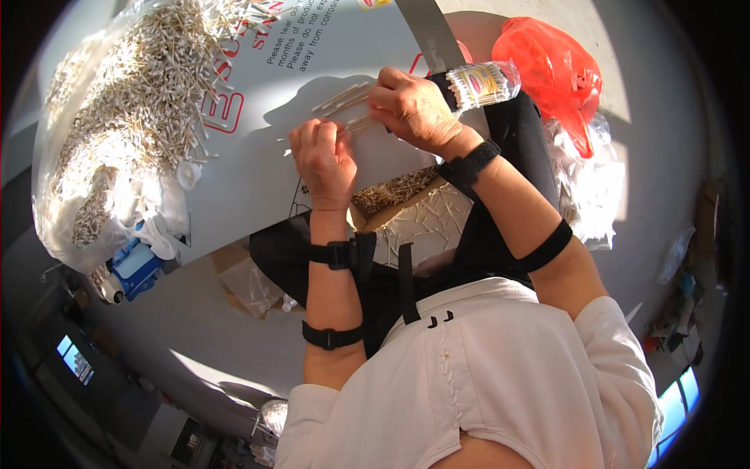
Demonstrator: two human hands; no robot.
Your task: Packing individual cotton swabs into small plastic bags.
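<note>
Over a grey tabletop point(258, 168), my two hands work close together. My left hand point(322, 160) is closed, its fingers curled in a pinch around cotton swabs whose ends poke out beside it. My right hand point(412, 109), also closed, grips a few cotton swabs point(341, 99) that point left from its fingers. How many each hand holds is hidden. Left of them, a big clear plastic bag point(47, 184) lies open with a heap of loose cotton swabs point(144, 86). A filled pack of cotton swabs point(480, 84) rests just beyond my right hand.
Below the table edge, a cardboard box point(406, 209) holds loose swabs. At the right are a red plastic bag point(551, 66) and clear plastic wrapping point(590, 184). A blue-and-white object point(134, 270) sits under the big bag. Another carton point(242, 277) stands on the floor.
</note>
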